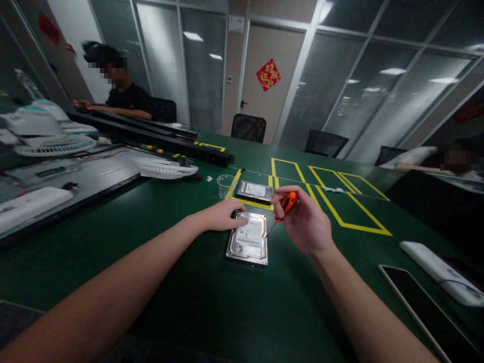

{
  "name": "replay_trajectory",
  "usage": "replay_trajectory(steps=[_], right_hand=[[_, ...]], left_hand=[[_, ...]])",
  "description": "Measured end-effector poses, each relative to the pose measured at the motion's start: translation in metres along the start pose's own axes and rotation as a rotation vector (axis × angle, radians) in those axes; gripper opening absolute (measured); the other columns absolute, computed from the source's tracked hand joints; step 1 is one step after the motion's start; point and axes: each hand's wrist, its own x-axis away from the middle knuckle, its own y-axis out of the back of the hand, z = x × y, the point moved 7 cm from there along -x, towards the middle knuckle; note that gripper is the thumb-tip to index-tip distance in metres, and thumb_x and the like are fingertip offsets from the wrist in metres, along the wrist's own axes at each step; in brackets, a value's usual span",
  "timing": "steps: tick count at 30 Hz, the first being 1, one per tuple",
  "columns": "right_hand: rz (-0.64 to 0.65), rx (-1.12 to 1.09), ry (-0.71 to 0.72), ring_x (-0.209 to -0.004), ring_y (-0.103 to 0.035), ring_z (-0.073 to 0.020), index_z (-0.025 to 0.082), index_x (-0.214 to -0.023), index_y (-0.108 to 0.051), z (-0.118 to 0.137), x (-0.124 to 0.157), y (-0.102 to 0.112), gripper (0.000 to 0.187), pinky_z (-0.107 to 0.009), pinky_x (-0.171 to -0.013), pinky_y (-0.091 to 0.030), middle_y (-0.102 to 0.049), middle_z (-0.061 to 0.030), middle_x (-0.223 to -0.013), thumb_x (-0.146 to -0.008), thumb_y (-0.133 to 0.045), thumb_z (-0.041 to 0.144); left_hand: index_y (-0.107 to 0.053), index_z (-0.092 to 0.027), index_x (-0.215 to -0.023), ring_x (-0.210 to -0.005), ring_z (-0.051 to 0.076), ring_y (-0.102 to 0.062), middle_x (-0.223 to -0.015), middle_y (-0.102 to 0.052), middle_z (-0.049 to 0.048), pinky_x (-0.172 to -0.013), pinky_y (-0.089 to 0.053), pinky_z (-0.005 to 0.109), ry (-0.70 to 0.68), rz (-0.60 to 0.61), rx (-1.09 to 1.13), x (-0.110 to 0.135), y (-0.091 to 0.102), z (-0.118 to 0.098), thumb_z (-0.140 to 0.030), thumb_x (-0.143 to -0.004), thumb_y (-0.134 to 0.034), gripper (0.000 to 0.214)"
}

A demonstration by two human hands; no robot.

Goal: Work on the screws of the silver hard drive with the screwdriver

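Room: dim overall; cool grey light; corners sink toward black
Glass panels: bright lamp rectangles show there, mirrored or seen through, cannot tell which
Green table: dull; near edge in deep shade
Hard drive: soft metallic sheen; label print too fine to read
Orange screwdriver: handle vivid against the gloom; thin shaft faint
Door: leans through wide-angle distortion
White fan parts: stretched and smeared at left edge
Seated people, left and right: pixel blocks over faces; right one blurred
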Motion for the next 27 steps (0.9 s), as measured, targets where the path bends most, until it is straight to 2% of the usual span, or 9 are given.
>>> replay_trajectory(steps=[3,9,12,14,18,21,27], right_hand=[[-0.015,0.040,-0.007,-0.066,-0.050,-0.0174,0.021,-0.088,-0.071,-0.0007,-0.0007,0.0031,0.026,-0.032,-0.061,-0.039,-0.061,-0.0042,-0.078,-0.097,-0.054,0.038],[-0.004,0.083,0.014,-0.074,-0.058,-0.0181,0.022,-0.084,-0.064,0.0013,0.0007,0.0036,0.015,-0.032,-0.065,-0.043,-0.066,-0.0053,-0.088,-0.094,-0.060,0.033],[-0.005,0.053,-0.001,-0.064,-0.053,-0.0154,0.023,-0.085,-0.061,0.0007,0.0012,0.0021,0.012,-0.032,-0.060,-0.039,-0.067,-0.0037,-0.087,-0.095,-0.059,0.030],[0.009,0.034,-0.003,-0.060,-0.049,-0.0142,0.024,-0.090,-0.065,0.0004,0.0012,0.0002,0.011,-0.031,-0.059,-0.037,-0.067,-0.0032,-0.085,-0.096,-0.058,0.029],[0.024,0.028,0.002,-0.062,-0.047,-0.0156,0.023,-0.101,-0.073,0.0006,0.0009,-0.0020,0.026,-0.033,-0.060,-0.038,-0.065,-0.0044,-0.083,-0.101,-0.052,0.037],[0.009,-0.005,-0.011,-0.062,-0.047,-0.0165,0.021,-0.096,-0.075,0.0001,0.0005,-0.0008,0.038,-0.034,-0.062,-0.040,-0.063,-0.0049,-0.079,-0.103,-0.045,0.043],[0.014,0.003,-0.015,-0.070,-0.055,-0.0170,0.019,-0.085,-0.070,-0.0011,-0.0002,0.0024,0.027,-0.031,-0.064,-0.041,-0.063,-0.0048,-0.078,-0.099,-0.054,0.036]], left_hand=[[-0.068,-0.019,-0.115,-0.107,0.028,-0.064,-0.116,-0.070,0.0102,-0.092,-0.048,0.037,-0.002,0.002,-0.008,0.0002,0.0004,-0.0008,-0.051,-0.094,-0.061,0.039],[-0.068,-0.019,-0.114,-0.105,0.026,-0.065,-0.115,-0.071,0.0095,-0.092,-0.048,0.037,-0.001,0.001,0.002,0.0002,0.0010,-0.0014,-0.051,-0.095,-0.061,0.038],[-0.068,-0.019,-0.114,-0.105,0.026,-0.065,-0.115,-0.071,0.0093,-0.091,-0.048,0.036,-0.010,-0.010,0.004,0.0002,0.0015,-0.0017,-0.050,-0.095,-0.061,0.037],[-0.068,-0.019,-0.113,-0.104,0.026,-0.065,-0.114,-0.071,0.0093,-0.091,-0.048,0.036,-0.013,-0.015,0.004,0.0002,0.0014,-0.0015,-0.050,-0.095,-0.062,0.037],[-0.068,-0.019,-0.113,-0.105,0.026,-0.065,-0.115,-0.070,0.0091,-0.091,-0.048,0.036,-0.009,-0.011,0.001,0.0000,0.0007,-0.0006,-0.050,-0.095,-0.062,0.037],[-0.068,-0.019,-0.115,-0.106,0.026,-0.065,-0.116,-0.070,0.0088,-0.091,-0.048,0.036,0.002,-0.004,0.002,0.0000,0.0006,0.0003,-0.051,-0.095,-0.062,0.037],[-0.068,-0.018,-0.114,-0.105,0.026,-0.065,-0.114,-0.070,0.0097,-0.091,-0.048,0.036,-0.012,-0.002,-0.006,0.0001,0.0016,-0.0021,-0.049,-0.095,-0.062,0.037]])
